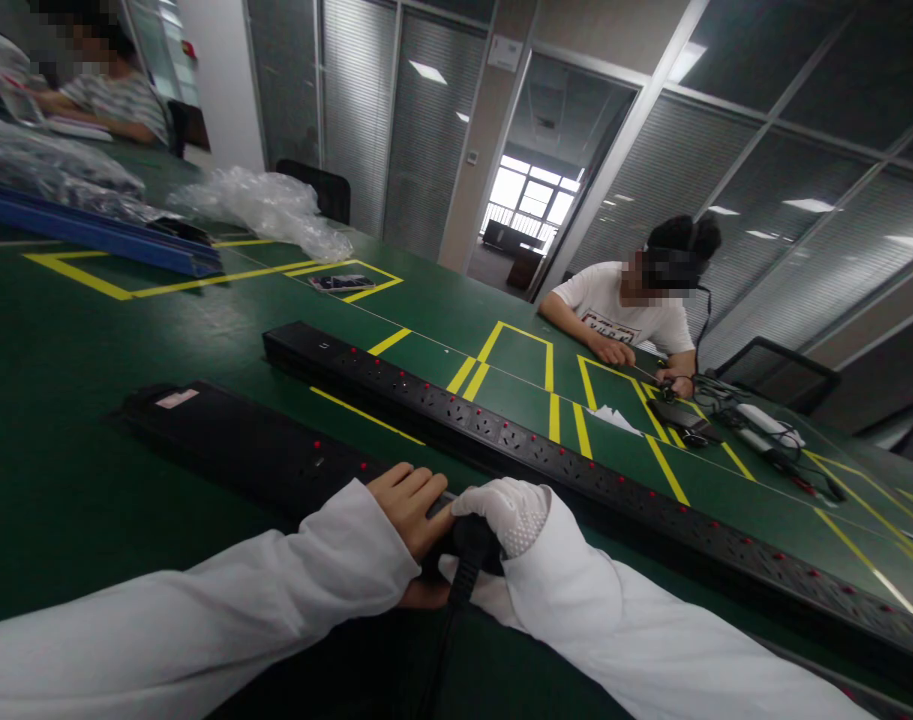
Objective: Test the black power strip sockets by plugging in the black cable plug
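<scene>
My left hand [409, 510] is bare and lies curled over the near black power strip [231, 440], fingers pressed on its top edge. My right hand [505, 510] wears a white dotted glove and grips a black plug [472, 545] held against that strip; the plug's cable [445, 630] runs down toward me. Both arms are in white sleeves. A second, longer black power strip [501, 432] with red switches lies just beyond, running diagonally across the green table [66, 420].
Yellow tape marks boxes on the table. Blue rails [88, 228] and crumpled clear plastic [265, 205] lie at the far left. A person in a white shirt [628, 315] sits across with cables and devices [733, 420]. Another person sits far left.
</scene>
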`<state>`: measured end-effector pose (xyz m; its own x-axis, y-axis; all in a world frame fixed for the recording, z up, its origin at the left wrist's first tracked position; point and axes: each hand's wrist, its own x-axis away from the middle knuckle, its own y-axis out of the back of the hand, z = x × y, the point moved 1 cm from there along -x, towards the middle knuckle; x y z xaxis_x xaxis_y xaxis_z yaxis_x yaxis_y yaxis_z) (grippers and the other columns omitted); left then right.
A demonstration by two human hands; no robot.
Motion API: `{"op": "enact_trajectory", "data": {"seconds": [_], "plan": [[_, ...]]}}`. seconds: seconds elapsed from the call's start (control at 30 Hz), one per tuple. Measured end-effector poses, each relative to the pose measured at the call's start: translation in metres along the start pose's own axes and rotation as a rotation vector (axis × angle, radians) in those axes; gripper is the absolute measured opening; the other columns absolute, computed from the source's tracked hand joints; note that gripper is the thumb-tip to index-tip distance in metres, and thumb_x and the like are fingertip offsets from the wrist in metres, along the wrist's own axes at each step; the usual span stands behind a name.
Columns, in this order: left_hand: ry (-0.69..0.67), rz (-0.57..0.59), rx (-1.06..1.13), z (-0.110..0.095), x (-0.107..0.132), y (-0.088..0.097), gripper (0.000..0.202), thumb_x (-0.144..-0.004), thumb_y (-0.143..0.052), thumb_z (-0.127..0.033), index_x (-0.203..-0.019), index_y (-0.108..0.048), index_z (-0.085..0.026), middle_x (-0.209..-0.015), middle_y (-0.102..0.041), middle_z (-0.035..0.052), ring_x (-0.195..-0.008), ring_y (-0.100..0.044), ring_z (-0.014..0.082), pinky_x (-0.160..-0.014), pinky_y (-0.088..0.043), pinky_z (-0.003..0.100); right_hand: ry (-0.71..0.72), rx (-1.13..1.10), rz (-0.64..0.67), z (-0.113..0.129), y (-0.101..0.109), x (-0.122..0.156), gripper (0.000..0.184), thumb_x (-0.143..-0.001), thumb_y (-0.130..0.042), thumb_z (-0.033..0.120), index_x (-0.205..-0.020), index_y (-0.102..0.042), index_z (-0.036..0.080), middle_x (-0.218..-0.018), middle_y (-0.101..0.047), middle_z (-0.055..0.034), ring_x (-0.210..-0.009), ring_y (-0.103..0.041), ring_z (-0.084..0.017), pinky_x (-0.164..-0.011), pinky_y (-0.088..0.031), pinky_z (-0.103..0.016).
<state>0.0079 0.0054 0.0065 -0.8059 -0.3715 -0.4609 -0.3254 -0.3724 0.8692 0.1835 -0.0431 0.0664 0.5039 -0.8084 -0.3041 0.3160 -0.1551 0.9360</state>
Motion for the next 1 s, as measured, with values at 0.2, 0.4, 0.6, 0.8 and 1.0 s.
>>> {"op": "enact_trajectory", "data": {"seconds": [0.2, 0.4, 0.6, 0.8, 1.0], "plan": [[-0.023, 0.015, 0.035, 0.0007, 0.0002, 0.0034, 0.048, -0.073, -0.053, -0.053, -0.101, -0.062, -0.014, -0.098, -0.060, 0.0132, -0.082, -0.055, 0.0276, -0.072, -0.042, 0.040, 0.014, 0.001, 0.005, 0.0009, 0.0014, 0.0003, 0.043, -0.070, -0.063, 0.049, -0.106, -0.058, 0.025, -0.089, -0.063, -0.0043, -0.079, -0.061, -0.022, -0.066, -0.040, -0.032], [0.002, -0.007, -0.008, -0.0003, -0.0002, 0.0005, 0.029, -0.081, -0.051, -0.035, -0.100, -0.063, -0.015, -0.096, -0.062, 0.0111, -0.080, -0.056, 0.0253, -0.072, -0.042, 0.038, 0.059, -0.025, 0.003, 0.0040, 0.0068, -0.0018, 0.043, -0.073, -0.061, 0.050, -0.106, -0.057, 0.023, -0.085, -0.063, -0.0042, -0.075, -0.062, -0.021, -0.063, -0.039, -0.031], [-0.004, -0.013, -0.020, -0.0004, 0.0005, -0.0019, 0.028, -0.084, -0.049, -0.028, -0.105, -0.062, -0.015, -0.097, -0.061, 0.0107, -0.080, -0.056, 0.0239, -0.071, -0.042, 0.038, 0.053, -0.071, 0.001, 0.0007, 0.0038, -0.0004, 0.036, -0.078, -0.057, 0.044, -0.107, -0.057, 0.024, -0.091, -0.064, -0.0037, -0.075, -0.062, -0.018, -0.063, -0.040, -0.029], [0.010, -0.005, 0.040, -0.0004, 0.0014, -0.0008, 0.041, -0.077, -0.054, -0.047, -0.101, -0.063, -0.014, -0.099, -0.060, 0.0125, -0.083, -0.056, 0.0264, -0.075, -0.042, 0.040, 0.028, -0.098, 0.003, -0.0023, 0.0011, 0.0014, 0.036, -0.077, -0.060, 0.043, -0.109, -0.055, 0.027, -0.094, -0.064, 0.0001, -0.080, -0.063, -0.015, -0.066, -0.040, -0.026], [-0.007, -0.024, 0.045, 0.0004, 0.0017, -0.0023, 0.045, -0.077, -0.053, -0.051, -0.098, -0.063, -0.013, -0.096, -0.060, 0.0126, -0.080, -0.055, 0.0265, -0.074, -0.041, 0.040, 0.021, -0.054, 0.011, -0.0003, 0.0023, 0.0008, 0.038, -0.077, -0.061, 0.046, -0.110, -0.056, 0.027, -0.093, -0.064, 0.0003, -0.078, -0.063, -0.015, -0.064, -0.038, -0.027]]}}
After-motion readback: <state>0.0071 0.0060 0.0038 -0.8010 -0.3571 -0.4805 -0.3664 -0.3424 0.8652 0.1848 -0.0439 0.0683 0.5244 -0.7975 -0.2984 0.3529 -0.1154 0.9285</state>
